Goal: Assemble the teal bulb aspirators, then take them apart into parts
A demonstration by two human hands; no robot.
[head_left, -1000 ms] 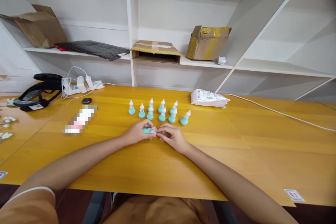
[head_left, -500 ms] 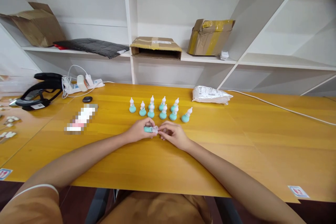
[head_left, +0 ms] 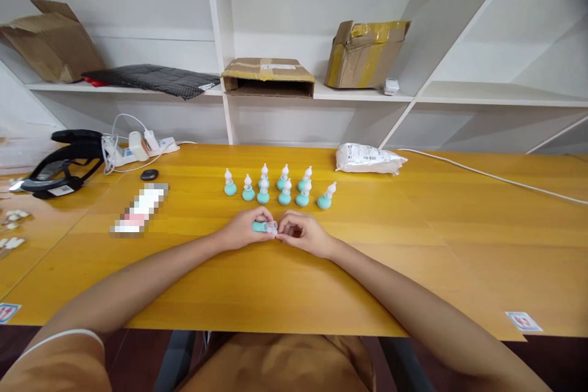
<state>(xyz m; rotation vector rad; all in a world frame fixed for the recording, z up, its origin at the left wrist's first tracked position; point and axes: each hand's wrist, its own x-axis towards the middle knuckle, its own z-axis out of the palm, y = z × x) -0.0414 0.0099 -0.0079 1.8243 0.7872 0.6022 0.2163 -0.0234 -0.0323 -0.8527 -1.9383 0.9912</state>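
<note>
In my left hand (head_left: 248, 228) is a teal bulb nasal aspirator (head_left: 260, 227), lying on its side with its clear cup-like end (head_left: 272, 227) towards the right. The left fingers wrap round the teal bulb. My right hand (head_left: 304, 234) is closed in a pinch at the clear end, thumb and forefinger on a small pale tip that the fingers partly hide. Just beyond both hands, several similar nasal aspirators (head_left: 285, 193) stand in two uneven rows, each a teal bulb with a pale pointed top. One at the right end (head_left: 326, 197) leans a little to the right.
A white plastic package (head_left: 370, 159) lies at the table's back edge, with a white cable (head_left: 478, 176) to its right. On the left are a blurred-out phone-like item (head_left: 142, 208), a small black case (head_left: 149, 175), a power strip (head_left: 158, 148) and a black headset (head_left: 64, 165). Cardboard boxes (head_left: 269, 78) sit on the shelf.
The camera view has shifted slightly. The clear end has turned a little between my hands, and my right fingers sit slightly lower against it. The standing aspirators have not moved on the table.
</note>
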